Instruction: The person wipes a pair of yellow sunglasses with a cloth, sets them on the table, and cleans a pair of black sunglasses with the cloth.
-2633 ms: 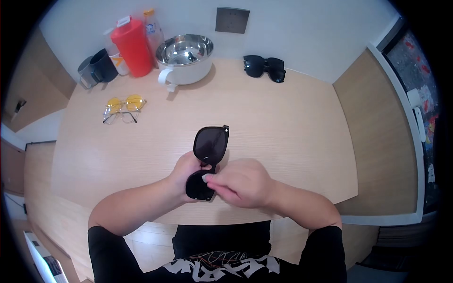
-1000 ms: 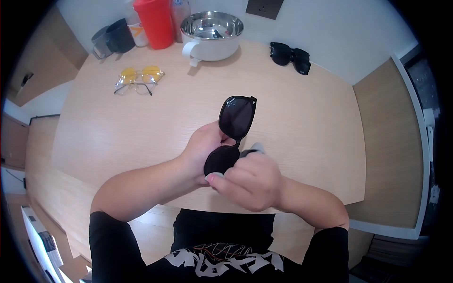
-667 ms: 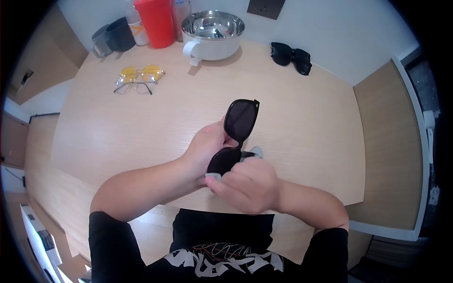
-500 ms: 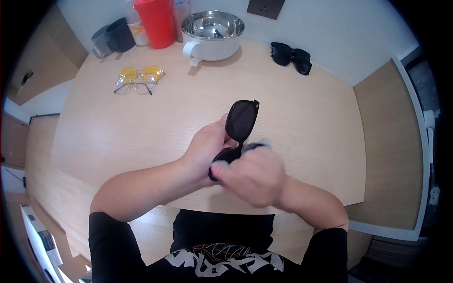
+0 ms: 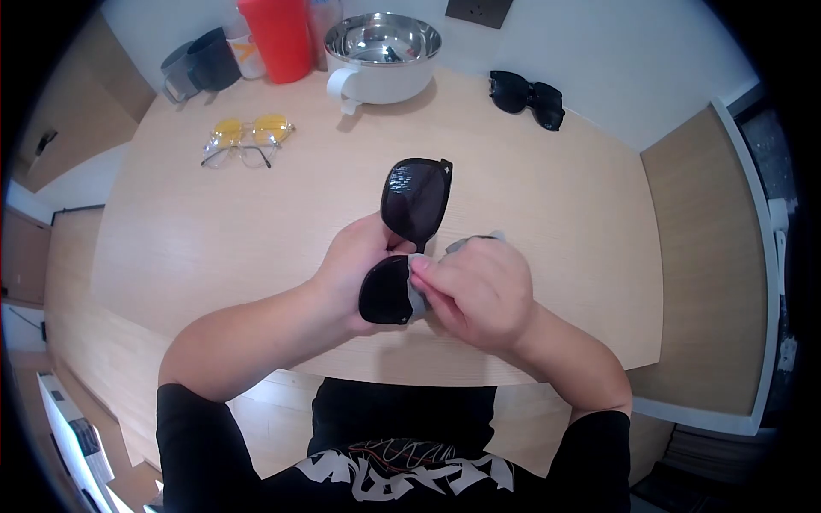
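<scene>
A pair of black sunglasses is held above the table in front of me, one dark lens up and the other toward my body. My left hand is closed on the frame from the left and behind; some of its fingers are hidden by the lenses. Pinched in my right hand is a grey cloth, which touches the edge of the lower lens. More of the cloth shows above my right knuckles.
On the wooden table lie yellow-tinted and clear glasses at the back left and another pair of black sunglasses at the back right. A steel-lined white bowl, a red container and dark mugs stand along the back.
The sunglasses have shifted up and left with my left hand, and light now reflects on the upper lens. My right hand has moved up and right, uncovering more of the lower lens.
</scene>
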`<act>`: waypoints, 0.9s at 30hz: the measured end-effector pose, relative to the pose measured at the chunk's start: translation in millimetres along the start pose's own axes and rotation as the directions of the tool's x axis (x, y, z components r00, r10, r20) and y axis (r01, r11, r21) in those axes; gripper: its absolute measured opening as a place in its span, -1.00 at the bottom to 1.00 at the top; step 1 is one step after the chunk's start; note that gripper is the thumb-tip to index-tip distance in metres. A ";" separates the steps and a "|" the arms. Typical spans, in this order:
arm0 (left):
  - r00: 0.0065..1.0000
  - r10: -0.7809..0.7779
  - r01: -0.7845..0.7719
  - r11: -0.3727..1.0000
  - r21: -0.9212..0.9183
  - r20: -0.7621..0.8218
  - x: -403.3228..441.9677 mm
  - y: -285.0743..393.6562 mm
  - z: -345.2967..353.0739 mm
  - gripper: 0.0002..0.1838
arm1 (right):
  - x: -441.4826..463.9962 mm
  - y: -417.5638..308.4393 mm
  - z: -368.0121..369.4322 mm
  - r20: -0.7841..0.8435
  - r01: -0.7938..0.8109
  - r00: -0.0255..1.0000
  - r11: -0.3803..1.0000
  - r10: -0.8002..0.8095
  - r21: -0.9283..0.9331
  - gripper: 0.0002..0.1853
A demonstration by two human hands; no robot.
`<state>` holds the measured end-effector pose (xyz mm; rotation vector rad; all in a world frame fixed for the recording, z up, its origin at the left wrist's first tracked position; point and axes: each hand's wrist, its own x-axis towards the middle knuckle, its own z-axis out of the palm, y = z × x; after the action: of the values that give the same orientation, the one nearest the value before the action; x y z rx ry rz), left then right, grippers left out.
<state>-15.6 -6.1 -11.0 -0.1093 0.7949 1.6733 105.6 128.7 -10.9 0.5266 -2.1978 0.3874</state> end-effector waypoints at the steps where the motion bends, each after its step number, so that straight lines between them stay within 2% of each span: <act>1: 0.990 0.045 -0.038 0.998 0.050 -0.137 -2.4 -1.0 8.9 -0.75 | -1.1 -2.7 3.4 -0.002 -0.008 1.000 0.999 0.008 0.048 -0.75; 2: 0.995 0.026 -0.022 0.999 0.042 -0.097 -1.5 0.6 4.6 -0.74 | -2.5 -5.8 5.4 -0.004 -0.016 1.000 0.995 0.017 0.096 -0.75; 3: 0.998 0.006 -0.004 0.999 0.035 -0.057 -0.3 3.3 -1.7 -0.73 | -3.2 -10.8 0.3 0.228 -0.062 0.973 0.981 0.019 0.183 -0.72; 4: 1.000 -0.014 0.015 0.999 0.029 -0.015 0.3 4.7 -4.3 -0.72 | -1.0 -15.4 -2.6 0.218 -0.026 0.976 0.985 -0.011 0.168 -0.71; 6: 0.999 0.009 -0.007 0.999 0.043 -0.048 -1.6 4.0 -0.5 -0.68 | 3.0 -20.8 -5.8 0.198 0.047 0.977 0.989 -0.073 0.137 -0.70; 9: 0.994 0.054 -0.051 0.998 0.030 -0.094 -2.9 0.9 7.2 -0.64 | 2.0 -3.5 -5.9 0.109 0.006 0.994 0.998 -0.013 0.064 -0.73; 11: 0.986 0.056 -0.056 0.998 0.003 -0.157 -1.0 0.9 10.2 -0.62 | -2.9 0.4 5.1 -0.008 -0.019 1.000 0.998 0.019 0.059 -0.74; 13: 0.992 0.051 -0.048 0.998 0.033 -0.118 -2.4 0.5 7.5 -0.62 | 0.0 -3.7 7.1 0.016 -0.023 1.000 0.992 0.021 0.128 -0.74; 15: 0.997 0.037 -0.034 0.999 0.039 -0.067 -2.8 0.4 2.9 -0.64 | 5.4 -17.3 -2.1 0.182 -0.034 0.983 0.964 -0.015 0.264 -0.73; 17: 1.000 0.013 -0.013 1.000 0.020 -0.001 -1.6 1.6 -1.4 -0.66 | 6.1 -19.4 -9.3 0.251 -0.026 0.968 0.979 -0.025 0.200 -0.73; 18: 0.998 0.047 -0.045 0.998 0.037 -0.044 -2.4 1.1 1.7 -0.67 | 5.9 -19.3 -11.0 0.285 -0.022 0.958 0.985 -0.028 0.169 -0.73; 20: 0.985 0.114 -0.105 0.992 0.072 -0.127 -3.8 -2.7 12.5 -0.69 | 4.1 -5.4 -3.5 0.112 -0.011 0.994 0.999 0.007 0.038 -0.73; 21: 0.978 0.055 -0.050 0.998 0.031 -0.202 -2.7 -4.0 17.1 -0.70 | 3.4 -1.0 -1.1 0.024 -0.017 1.000 0.999 0.017 -0.028 -0.74; 24: 0.985 0.051 -0.050 0.999 0.013 -0.166 -2.8 -5.7 16.0 -0.71 | 4.5 -13.4 -5.9 0.158 -0.073 0.986 0.994 0.059 0.082 -0.71; 25: 0.989 0.077 -0.070 0.996 0.056 -0.127 -1.3 -6.3 8.6 -0.72 | 4.1 -23.3 -5.4 0.225 -0.051 0.974 0.994 0.028 0.097 -0.68; 27: 0.990 0.107 -0.100 0.991 0.087 -0.092 -1.7 -5.5 6.4 -0.72 | 7.1 -34.1 -5.1 0.215 -0.019 0.977 0.998 0.005 0.063 -0.70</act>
<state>-8.0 -3.7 -7.7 -0.0936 0.9551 1.7409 121.7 99.8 1.1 0.6157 -2.4040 0.4259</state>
